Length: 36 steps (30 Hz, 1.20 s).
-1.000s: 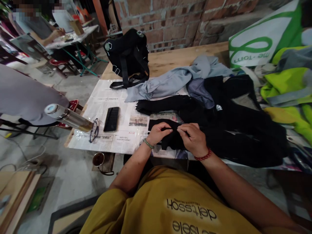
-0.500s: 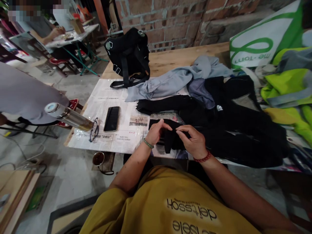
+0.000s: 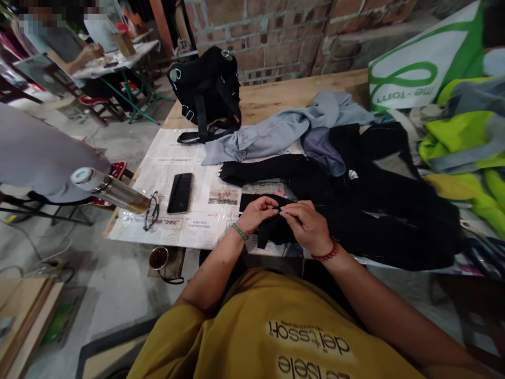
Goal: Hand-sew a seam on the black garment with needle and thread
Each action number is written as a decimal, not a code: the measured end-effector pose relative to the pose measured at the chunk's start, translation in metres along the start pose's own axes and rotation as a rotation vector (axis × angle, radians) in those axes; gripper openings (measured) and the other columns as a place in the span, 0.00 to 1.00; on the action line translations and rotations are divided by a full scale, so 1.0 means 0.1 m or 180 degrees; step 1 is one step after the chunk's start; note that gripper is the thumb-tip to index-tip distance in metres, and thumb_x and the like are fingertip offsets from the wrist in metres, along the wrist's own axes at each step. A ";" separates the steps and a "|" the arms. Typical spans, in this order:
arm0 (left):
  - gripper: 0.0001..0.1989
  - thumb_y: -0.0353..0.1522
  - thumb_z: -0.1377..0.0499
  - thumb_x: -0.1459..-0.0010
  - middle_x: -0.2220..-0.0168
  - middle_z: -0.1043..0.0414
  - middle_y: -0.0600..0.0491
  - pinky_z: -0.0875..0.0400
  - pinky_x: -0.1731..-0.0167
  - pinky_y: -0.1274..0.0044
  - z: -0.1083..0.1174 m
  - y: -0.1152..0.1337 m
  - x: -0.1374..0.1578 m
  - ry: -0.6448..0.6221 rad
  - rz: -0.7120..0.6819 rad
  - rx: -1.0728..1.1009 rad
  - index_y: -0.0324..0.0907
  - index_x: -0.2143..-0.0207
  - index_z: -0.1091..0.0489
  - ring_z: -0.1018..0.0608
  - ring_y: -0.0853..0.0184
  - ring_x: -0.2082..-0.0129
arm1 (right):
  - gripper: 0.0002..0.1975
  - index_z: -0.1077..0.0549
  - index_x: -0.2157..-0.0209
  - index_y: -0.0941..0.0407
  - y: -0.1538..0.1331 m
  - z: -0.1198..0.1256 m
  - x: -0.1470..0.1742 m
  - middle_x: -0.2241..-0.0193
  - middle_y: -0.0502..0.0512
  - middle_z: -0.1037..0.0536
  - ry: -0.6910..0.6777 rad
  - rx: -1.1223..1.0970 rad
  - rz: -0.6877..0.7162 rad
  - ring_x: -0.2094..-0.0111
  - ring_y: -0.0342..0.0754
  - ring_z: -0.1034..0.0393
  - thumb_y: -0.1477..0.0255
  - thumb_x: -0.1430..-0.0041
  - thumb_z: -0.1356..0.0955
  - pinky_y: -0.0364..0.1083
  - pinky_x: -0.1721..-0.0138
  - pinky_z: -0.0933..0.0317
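A black garment (image 3: pixel 379 231) lies spread over the newspaper on the table, with one end bunched up under my hands. My left hand (image 3: pixel 257 215) is closed, thumb against fingers, pinching the raised edge of that black cloth. Close beside it, fingertips almost touching, my right hand (image 3: pixel 310 227) is also closed in a pinch at the same spot. Whatever sits between the right fingertips is too small to make out. Part of the cloth hangs below the left hand towards the table's front edge.
Left of my hands lie a phone (image 3: pixel 180 193), eyeglasses (image 3: pixel 151 211) and a tilted flask (image 3: pixel 112 190). Behind are a black bag (image 3: pixel 207 89) and grey cloth (image 3: pixel 264 134). To the right are a yellow-green garment (image 3: pixel 465 137) and a white-green bag (image 3: pixel 418 68). A cup (image 3: pixel 158 258) stands below. Other people sit at left.
My left fingers, stretched out before, have closed into a pinch on the cloth. My right hand has shifted slightly left, and the fingertips now meet. The bunched cloth has changed shape.
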State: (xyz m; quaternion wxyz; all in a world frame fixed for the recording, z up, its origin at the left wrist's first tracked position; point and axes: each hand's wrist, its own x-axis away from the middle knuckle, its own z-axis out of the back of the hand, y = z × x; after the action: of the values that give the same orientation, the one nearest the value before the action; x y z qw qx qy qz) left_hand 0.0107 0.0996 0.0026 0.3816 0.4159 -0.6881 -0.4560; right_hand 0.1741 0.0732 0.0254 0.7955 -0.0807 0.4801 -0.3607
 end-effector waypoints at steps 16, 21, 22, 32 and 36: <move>0.10 0.36 0.38 0.54 0.77 0.35 0.58 0.42 0.73 0.81 -0.02 0.03 0.01 0.0054 -0.0240 -0.0876 0.37 0.73 0.30 0.36 0.75 0.76 | 0.04 0.31 0.69 0.52 -0.01 0.00 -0.05 0.71 0.52 0.23 -0.0096 -0.0119 -0.0205 0.68 0.46 0.28 0.73 0.41 0.37 0.50 0.64 0.34; 0.10 0.37 0.38 0.52 0.77 0.35 0.57 0.41 0.70 0.80 0.00 0.01 0.01 0.0288 -0.0448 -0.0929 0.37 0.73 0.30 0.35 0.74 0.74 | 0.05 0.31 0.70 0.52 -0.01 0.00 -0.14 0.73 0.51 0.24 -0.0123 -0.0074 -0.0109 0.70 0.46 0.29 0.74 0.41 0.37 0.49 0.66 0.34; 0.10 0.36 0.39 0.52 0.77 0.35 0.57 0.41 0.69 0.80 0.00 0.00 0.01 0.0251 -0.0474 -0.1062 0.37 0.74 0.30 0.35 0.74 0.74 | 0.05 0.32 0.70 0.52 -0.01 -0.01 -0.16 0.74 0.51 0.24 -0.0146 -0.0084 -0.0024 0.70 0.46 0.29 0.74 0.41 0.37 0.49 0.65 0.35; 0.09 0.35 0.39 0.53 0.77 0.35 0.57 0.41 0.71 0.80 0.01 -0.06 0.01 0.0478 -0.0593 -0.0936 0.37 0.74 0.30 0.36 0.73 0.74 | 0.06 0.31 0.71 0.52 0.00 -0.01 -0.24 0.75 0.51 0.24 -0.0244 -0.0004 -0.0159 0.72 0.46 0.30 0.73 0.41 0.37 0.47 0.68 0.35; 0.09 0.35 0.37 0.55 0.77 0.35 0.57 0.39 0.69 0.79 0.00 -0.11 0.00 0.0149 -0.0524 -0.1040 0.37 0.76 0.29 0.34 0.72 0.73 | 0.05 0.30 0.71 0.51 -0.05 0.05 -0.32 0.74 0.51 0.24 -0.0116 0.0044 -0.0191 0.71 0.46 0.29 0.72 0.42 0.36 0.47 0.68 0.35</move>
State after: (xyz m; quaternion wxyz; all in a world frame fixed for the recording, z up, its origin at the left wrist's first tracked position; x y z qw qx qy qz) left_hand 0.0129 0.0970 -0.0073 0.4214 0.4138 -0.5594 -0.5816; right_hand 0.1667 0.0896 0.0525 0.7936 -0.0961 0.4604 -0.3862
